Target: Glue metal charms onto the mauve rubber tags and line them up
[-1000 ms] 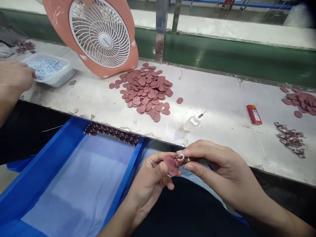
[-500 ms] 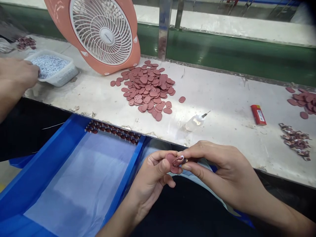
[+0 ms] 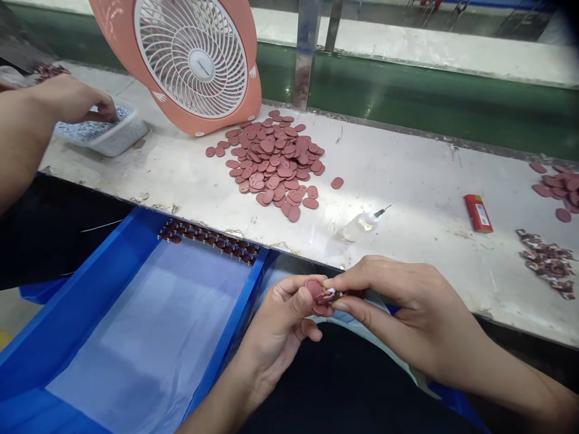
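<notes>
In front of my body, my left hand pinches a reddish-brown oval disc between thumb and fingers. Part of a second such oval seems to show below it. With thumb and forefinger, my right hand grips a small brown-and-white figure-like piece that touches the disc. Its details are too small to make out. Just beyond my hands, a clear squeeze bottle with a needle tip lies on the bench. A pile of reddish ovals, some with tiny holes, is farther back.
An orange fan stands behind the pile. At left, a co-worker's hand reaches into a white basket of small bits. A blue tray holds rows of dark pieces. A red lighter and small brown pieces lie right.
The co-worker's hand has moved right, over the white basket and into its bits. My hands keep nearly the same hold, with the small piece turned slightly. The view has shifted a little.
</notes>
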### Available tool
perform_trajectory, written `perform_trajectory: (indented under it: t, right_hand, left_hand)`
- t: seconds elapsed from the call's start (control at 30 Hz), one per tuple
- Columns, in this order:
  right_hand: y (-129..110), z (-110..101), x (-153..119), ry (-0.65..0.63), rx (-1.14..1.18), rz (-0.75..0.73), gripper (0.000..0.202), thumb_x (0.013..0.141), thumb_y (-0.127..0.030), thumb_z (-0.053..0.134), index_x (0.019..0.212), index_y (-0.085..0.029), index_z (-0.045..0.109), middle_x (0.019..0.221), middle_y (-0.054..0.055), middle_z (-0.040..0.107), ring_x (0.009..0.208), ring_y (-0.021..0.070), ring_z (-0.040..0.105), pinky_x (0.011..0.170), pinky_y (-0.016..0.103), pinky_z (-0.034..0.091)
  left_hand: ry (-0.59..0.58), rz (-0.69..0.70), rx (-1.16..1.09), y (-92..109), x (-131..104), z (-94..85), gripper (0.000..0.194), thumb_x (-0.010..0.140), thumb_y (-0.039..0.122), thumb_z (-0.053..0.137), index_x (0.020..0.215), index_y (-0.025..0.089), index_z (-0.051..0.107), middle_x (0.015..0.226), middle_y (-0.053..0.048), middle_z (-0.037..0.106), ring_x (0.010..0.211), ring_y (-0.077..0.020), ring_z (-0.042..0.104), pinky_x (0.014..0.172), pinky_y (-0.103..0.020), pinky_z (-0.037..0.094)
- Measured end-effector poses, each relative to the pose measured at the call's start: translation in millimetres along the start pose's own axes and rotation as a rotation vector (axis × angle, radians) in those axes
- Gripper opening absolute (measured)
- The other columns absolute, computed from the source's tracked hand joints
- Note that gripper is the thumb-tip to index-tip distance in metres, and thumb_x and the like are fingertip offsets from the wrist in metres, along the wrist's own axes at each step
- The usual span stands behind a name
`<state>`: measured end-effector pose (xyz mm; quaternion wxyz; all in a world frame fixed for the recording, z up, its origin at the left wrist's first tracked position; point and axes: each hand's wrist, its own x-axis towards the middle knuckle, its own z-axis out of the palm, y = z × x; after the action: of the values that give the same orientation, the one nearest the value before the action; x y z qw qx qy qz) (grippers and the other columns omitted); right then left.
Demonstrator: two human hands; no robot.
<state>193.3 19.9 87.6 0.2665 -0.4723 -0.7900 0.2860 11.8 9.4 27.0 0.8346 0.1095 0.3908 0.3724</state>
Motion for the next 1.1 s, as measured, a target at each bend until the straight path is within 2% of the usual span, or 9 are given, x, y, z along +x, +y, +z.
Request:
perform_trajectory:
  t: [0.4,0.7,1.1]
  right_hand:
    - [-1.5,-3.2,1.1,-0.051,-0.041,-0.054,0.016,0.089,-0.022,0.061,0.101,-0.029,0.069,0.084,-0.009,0.074,0.075,-0.0033,0.066,0.070,0.005,0.050]
    - [-2.3,-0.3,0.3,-0.005,-0.105,-0.121,0.016,0.087,-0.021,0.063,0.100,-0.030,0.066,0.082,-0.013,0.072,0.074,-0.0050,0.063,0.070,0.004,0.048]
    - [-5.1,1.8,1.2,0.035,-0.067,-0.128,0.018,0.084,-0.014,0.065,0.096,-0.027,0.070,0.081,-0.008,0.074,0.072,-0.0023,0.066,0.068,0.004,0.052]
  left_hand:
    - [0.046,-0.028,0.007,1.0,-1.1,2.4,0.055,0.052,0.052,0.091,0.087,0.013,0.073,0.071,-0.001,0.068,0.059,-0.0067,0.064,0.041,-0.010,0.046]
    - [0.060,-0.022,-0.016,-0.5,-2.3,3.5,0.053,0.053,0.050,0.091,0.088,0.014,0.072,0.071,0.000,0.067,0.061,-0.0065,0.064,0.042,-0.009,0.044]
    - [0.091,-0.009,-0.053,-0.5,-4.6,6.7,0.052,0.052,0.046,0.093,0.087,0.014,0.072,0.071,-0.001,0.068,0.059,-0.0063,0.064,0.042,-0.008,0.045]
